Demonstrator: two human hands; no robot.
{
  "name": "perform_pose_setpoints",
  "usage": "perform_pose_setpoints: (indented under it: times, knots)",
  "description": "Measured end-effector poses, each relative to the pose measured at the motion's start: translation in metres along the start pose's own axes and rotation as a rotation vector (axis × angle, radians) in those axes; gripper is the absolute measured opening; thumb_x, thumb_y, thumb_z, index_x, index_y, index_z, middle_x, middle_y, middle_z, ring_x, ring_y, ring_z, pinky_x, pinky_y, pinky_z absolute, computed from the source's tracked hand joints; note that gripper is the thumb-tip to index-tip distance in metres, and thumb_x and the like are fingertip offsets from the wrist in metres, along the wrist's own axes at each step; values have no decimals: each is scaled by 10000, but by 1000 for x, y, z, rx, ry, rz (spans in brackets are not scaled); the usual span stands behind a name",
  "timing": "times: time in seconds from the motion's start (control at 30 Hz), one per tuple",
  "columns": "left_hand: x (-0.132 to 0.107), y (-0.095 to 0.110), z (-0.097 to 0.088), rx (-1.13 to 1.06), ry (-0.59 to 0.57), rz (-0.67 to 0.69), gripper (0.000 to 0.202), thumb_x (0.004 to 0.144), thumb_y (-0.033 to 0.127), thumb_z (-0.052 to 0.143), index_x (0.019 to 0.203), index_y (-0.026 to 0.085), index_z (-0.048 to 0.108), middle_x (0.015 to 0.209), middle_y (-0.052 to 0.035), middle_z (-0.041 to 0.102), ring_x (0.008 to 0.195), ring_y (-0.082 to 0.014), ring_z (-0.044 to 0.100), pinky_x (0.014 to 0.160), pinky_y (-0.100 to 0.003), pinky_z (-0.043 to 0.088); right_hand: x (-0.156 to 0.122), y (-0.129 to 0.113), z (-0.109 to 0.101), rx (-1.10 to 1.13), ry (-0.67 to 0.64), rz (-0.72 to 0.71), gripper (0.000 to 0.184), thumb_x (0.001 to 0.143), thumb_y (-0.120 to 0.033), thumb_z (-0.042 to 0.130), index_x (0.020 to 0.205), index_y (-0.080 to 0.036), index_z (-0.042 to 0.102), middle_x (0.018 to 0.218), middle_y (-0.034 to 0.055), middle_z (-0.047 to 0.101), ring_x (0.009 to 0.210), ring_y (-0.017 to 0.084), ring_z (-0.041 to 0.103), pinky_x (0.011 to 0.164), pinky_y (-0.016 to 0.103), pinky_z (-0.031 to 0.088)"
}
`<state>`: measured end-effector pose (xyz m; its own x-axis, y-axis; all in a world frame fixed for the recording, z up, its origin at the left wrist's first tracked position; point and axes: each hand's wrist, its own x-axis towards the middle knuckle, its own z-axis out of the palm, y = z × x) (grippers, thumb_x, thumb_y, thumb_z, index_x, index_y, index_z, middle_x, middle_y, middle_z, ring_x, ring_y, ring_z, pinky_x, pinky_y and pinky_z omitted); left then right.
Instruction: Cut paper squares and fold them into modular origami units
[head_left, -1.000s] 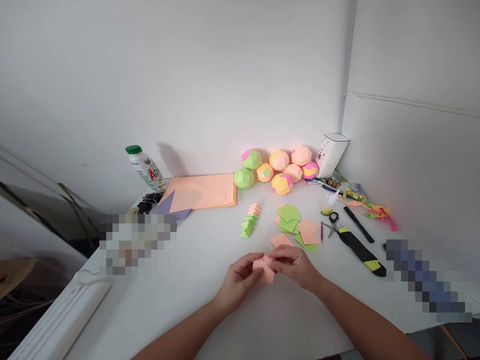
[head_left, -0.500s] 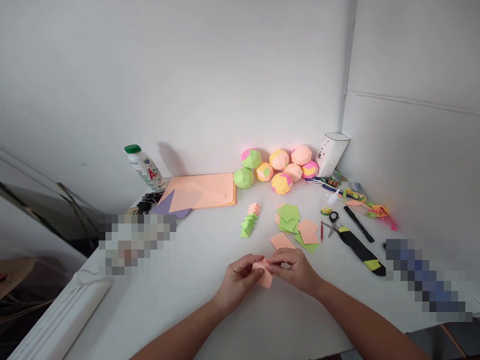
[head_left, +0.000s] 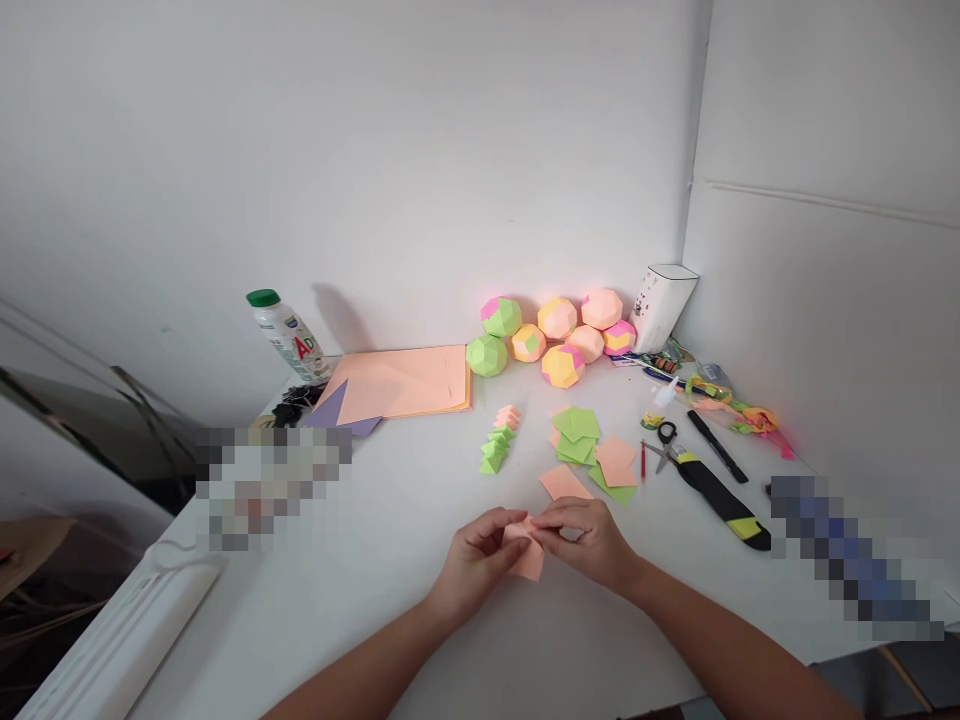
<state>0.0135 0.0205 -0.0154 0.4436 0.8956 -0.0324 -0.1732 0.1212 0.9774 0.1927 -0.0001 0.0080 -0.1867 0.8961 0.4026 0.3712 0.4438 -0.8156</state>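
Observation:
A small folded peach paper piece is pinched between both my hands just above the white table. My left hand grips its left side with curled fingers. My right hand closes on its top right corner. Just beyond them lie loose peach and green paper squares and a short row of folded green and peach units.
Several paper balls sit against the back wall beside a white box. A stack of peach sheets and a green-capped bottle lie at the back left. Scissors, a black knife and a glue bottle lie right.
Both hands have shifted very slightly while working the peach piece; its folds have been turned a little between the fingers. Nothing else on the table has moved.

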Motion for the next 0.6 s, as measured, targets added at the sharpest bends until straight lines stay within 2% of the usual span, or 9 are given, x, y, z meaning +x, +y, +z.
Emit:
perform_pose_setpoints:
  times: [0.1, 0.23, 0.4, 0.5, 0.6]
  knots:
    - [1, 1, 1, 7, 20, 35, 234, 705, 336, 705, 909, 223, 687, 779, -3, 569, 702, -136, 534, 660, -276, 460, -1, 2, 1, -55, 1, -55, 142, 827, -245, 579, 841, -200, 713, 715, 62, 689, 622, 162, 623, 549, 279, 521]
    - [2, 1, 2, -53, 8, 46, 220, 718, 310, 699, 921, 229, 673, 767, 8, 554, 710, -131, 552, 686, -280, 471, -5, 4, 3, -117, -21, -138, 168, 841, -194, 541, 901, -193, 698, 747, 78, 689, 669, 170, 628, 575, 284, 525]
    - [2, 0, 3, -108, -33, 34, 210, 747, 316, 669, 937, 230, 641, 749, 12, 530, 695, -138, 564, 677, -312, 507, -6, 3, 4, -83, -65, -119, 188, 815, -223, 581, 975, -184, 670, 759, 75, 680, 646, 160, 612, 575, 274, 532]
    - [1, -1, 4, 33, 13, 114, 178, 770, 319, 640, 925, 232, 652, 803, -11, 503, 729, -145, 545, 647, -295, 512, -4, 3, 4, -95, -72, -101, 181, 835, -223, 543, 956, -190, 673, 759, 70, 682, 643, 156, 608, 551, 264, 515]
    - [0, 1, 3, 256, 47, 193, 155, 787, 342, 607, 849, 217, 677, 971, -71, 487, 892, -198, 534, 639, -282, 515, -3, 2, 3, -115, -84, -92, 180, 852, -219, 508, 877, -192, 685, 720, 63, 678, 621, 154, 597, 527, 259, 484]
